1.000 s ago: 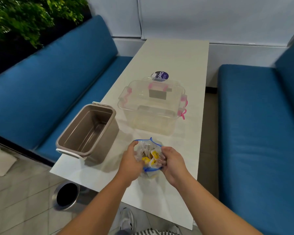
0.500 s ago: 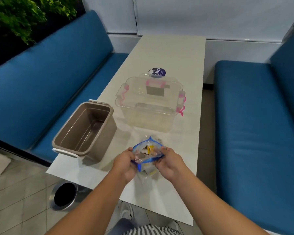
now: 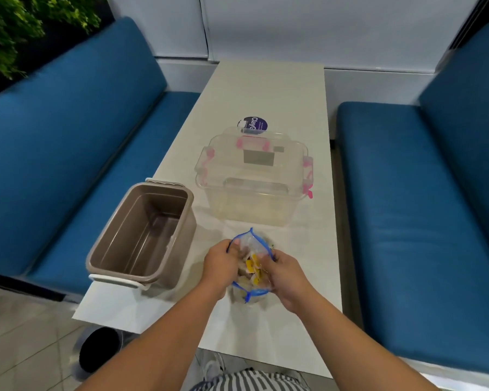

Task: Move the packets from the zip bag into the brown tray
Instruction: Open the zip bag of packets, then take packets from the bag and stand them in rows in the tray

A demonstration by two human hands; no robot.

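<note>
"Head view, reading from the left: what is on record?"

"A blue bench (image 3: 68, 153) runs along the left side, with a round bin (image 3: 102, 351) on the floor below the table's near corner. On the white table (image 3: 268, 91), at its left edge, stands the brown tray (image 3: 141, 230), upright, with nothing inside it."

"And the middle of the table?"

"A clear lidded box (image 3: 254, 187) with pink latches sits beyond the tray and to its right, apart from it. A purple label (image 3: 255, 124) shows just behind the box."

"Where is the zip bag?"

"The zip bag (image 3: 251, 241) is on the table nearest the person, right of the tray and in front of the box, touching neither. Its blue-edged mouth is pulled open. The packets (image 3: 250, 262), some yellow, are all inside it."

"State of the hands?"

"The left hand (image 3: 220, 266) pinches the left edge of the bag's mouth, fingers curled. The right hand (image 3: 288, 275) grips the right edge, fingers curled over it. Whether its fingertips reach a packet cannot be told; the view is blurred there."

"Far right?"

"A second blue bench (image 3: 407, 207)."
</note>
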